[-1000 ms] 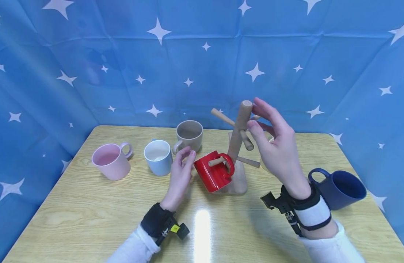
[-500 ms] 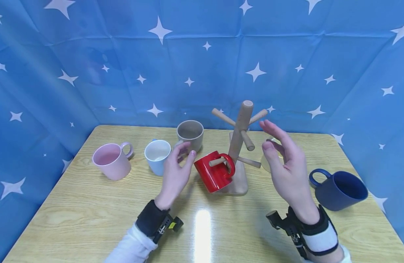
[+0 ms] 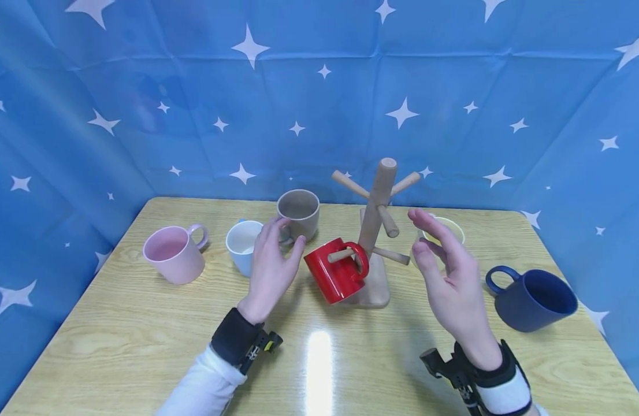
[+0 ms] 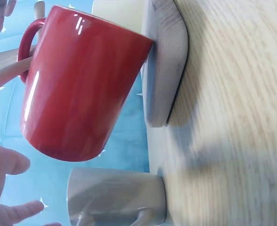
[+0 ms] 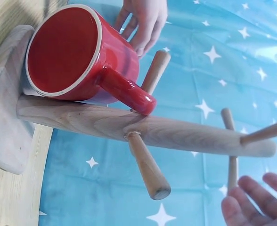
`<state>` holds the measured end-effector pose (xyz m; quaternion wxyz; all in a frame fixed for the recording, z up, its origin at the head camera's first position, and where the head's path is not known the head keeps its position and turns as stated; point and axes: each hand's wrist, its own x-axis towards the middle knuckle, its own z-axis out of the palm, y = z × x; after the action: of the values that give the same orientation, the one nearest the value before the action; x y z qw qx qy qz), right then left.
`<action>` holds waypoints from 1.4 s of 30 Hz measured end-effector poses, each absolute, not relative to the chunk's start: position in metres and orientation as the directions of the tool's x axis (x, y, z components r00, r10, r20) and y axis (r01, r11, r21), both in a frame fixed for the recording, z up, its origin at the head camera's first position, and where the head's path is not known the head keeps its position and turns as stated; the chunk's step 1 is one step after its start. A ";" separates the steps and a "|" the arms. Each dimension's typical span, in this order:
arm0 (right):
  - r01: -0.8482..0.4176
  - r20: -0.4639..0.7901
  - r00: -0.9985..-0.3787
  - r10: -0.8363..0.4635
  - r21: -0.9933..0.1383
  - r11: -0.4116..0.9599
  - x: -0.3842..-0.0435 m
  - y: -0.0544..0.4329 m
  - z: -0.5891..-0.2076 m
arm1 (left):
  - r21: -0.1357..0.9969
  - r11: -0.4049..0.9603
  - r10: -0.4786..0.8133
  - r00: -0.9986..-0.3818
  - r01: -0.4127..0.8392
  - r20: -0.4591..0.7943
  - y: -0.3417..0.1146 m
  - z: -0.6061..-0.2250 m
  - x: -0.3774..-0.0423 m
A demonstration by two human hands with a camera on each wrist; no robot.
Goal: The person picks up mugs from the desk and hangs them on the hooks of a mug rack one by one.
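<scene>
A glossy red mug (image 3: 330, 277) hangs tilted by its handle from a lower peg of the wooden mug tree (image 3: 370, 228). Left of it, my left hand (image 3: 272, 271) holds nothing, fingers spread and relaxed. In the head view that hand overlaps the light blue mug (image 3: 237, 249) and the handle of the grey mug (image 3: 305, 216). The left wrist view shows the red mug (image 4: 82, 84) apart from the fingertips. My right hand (image 3: 454, 289), loosely bent and holding nothing, is to the right of the tree, partly in front of a cream mug (image 3: 452, 226).
On the wooden table (image 3: 142, 346), a pink mug (image 3: 180, 263) stands at the far left. A navy mug (image 3: 530, 306) lies tilted at the right, handle toward the tree. Bare pegs (image 5: 148, 172) stick out from the post. A blue star-patterned cloth (image 3: 319, 115) hangs behind.
My left hand has drawn away from the red mug, toward the left. My right hand has left the top of the tree, moving down and right. The red mug stays hanging.
</scene>
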<state>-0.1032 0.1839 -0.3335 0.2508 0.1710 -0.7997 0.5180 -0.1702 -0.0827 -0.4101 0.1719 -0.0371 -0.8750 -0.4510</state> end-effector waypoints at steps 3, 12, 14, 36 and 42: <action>-0.537 0.580 -0.814 -0.016 -0.743 0.400 -0.102 0.184 -0.335 | 0.782 0.594 -0.097 -0.948 0.189 0.303 -0.082 -0.413 -0.172; -0.550 0.592 -0.805 -0.018 -0.735 0.396 -0.099 0.187 -0.338 | 0.771 0.625 -0.097 -0.967 0.127 0.237 -0.080 -0.414 -0.173; -0.553 0.597 -0.802 -0.018 -0.732 0.398 -0.099 0.188 -0.338 | 0.755 0.643 -0.081 -0.970 0.126 0.231 -0.080 -0.414 -0.174; -0.538 0.585 -0.811 -0.011 -0.739 0.406 -0.096 0.192 -0.340 | 0.857 0.512 -0.135 -0.980 0.060 0.150 -0.077 -0.431 -0.190; -0.522 0.565 -0.825 -0.015 -0.752 0.403 -0.096 0.189 -0.341 | 0.876 0.479 -0.163 -0.975 0.058 0.153 -0.077 -0.436 -0.195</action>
<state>-0.0959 0.1890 -0.3413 0.2436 0.1677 -0.8014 0.5200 -0.1950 -0.0771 -0.4360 0.1082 0.0309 -0.8530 -0.5097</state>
